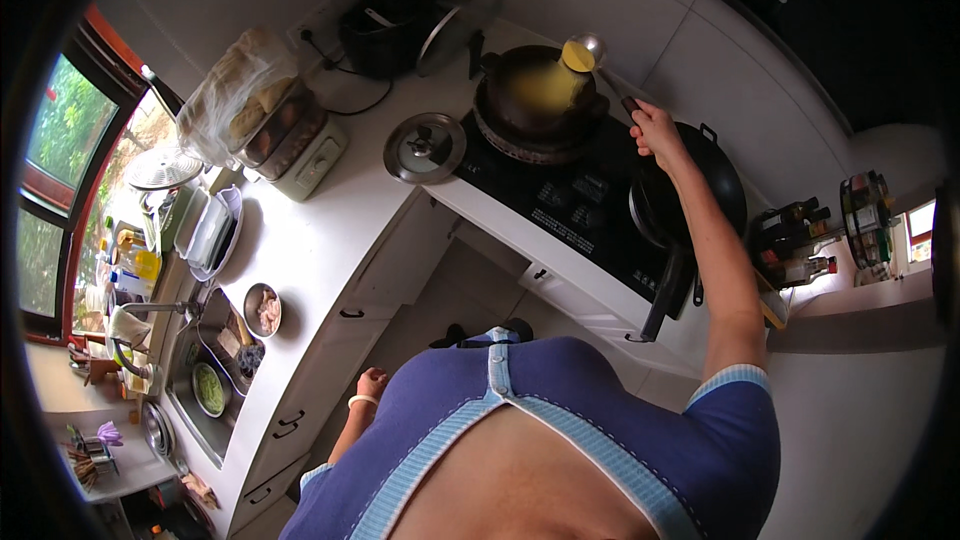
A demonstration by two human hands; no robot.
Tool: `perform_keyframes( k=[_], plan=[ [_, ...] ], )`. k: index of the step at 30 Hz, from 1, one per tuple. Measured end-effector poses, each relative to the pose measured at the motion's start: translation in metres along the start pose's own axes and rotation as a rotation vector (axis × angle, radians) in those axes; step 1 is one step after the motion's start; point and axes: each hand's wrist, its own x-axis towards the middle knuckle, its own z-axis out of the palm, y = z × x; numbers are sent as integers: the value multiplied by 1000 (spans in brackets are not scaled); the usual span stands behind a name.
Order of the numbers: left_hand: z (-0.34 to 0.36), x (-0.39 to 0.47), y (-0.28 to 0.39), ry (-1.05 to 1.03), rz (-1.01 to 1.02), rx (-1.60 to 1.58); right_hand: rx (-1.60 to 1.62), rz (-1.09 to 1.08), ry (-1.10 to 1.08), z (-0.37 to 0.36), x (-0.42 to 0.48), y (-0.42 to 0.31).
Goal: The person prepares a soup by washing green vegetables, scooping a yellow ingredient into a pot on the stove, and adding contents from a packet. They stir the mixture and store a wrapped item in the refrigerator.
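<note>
My right hand [656, 131] grips the dark handle of a metal ladle [595, 45]. The ladle's bowl holds yellow liquid and is tilted over the rim of a dark cooking pot [517, 116]. A thin stream seems to run from it into the yellow soup [536, 86], which looks blurred. That pot sits on the left burner of a black glass cooktop [562, 199]. My left hand [371, 384], with a pale bracelet at the wrist, hangs low beside my body near the cabinet fronts. Its fingers look curled, and nothing shows in them.
A black wok [705, 180] occupies the right burner, its handle jutting over the front edge. A glass lid [425, 148] lies left of the cooktop. A food steamer [304, 146], a metal bowl of raw meat [263, 310] and the sink [217, 439] line the left counter. Bottles [791, 221] stand right.
</note>
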Motion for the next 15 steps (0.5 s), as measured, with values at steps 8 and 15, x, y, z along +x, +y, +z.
perform_keyframes(
  k=[8, 15],
  plan=[
    [-8, 13, -23, -53, -56, -4, -127, -46, 35, 15, -8, -6],
    [-26, -4, 8, -1, -20, -54, -108, -40, 30, 29, -13, -13]
  ],
)
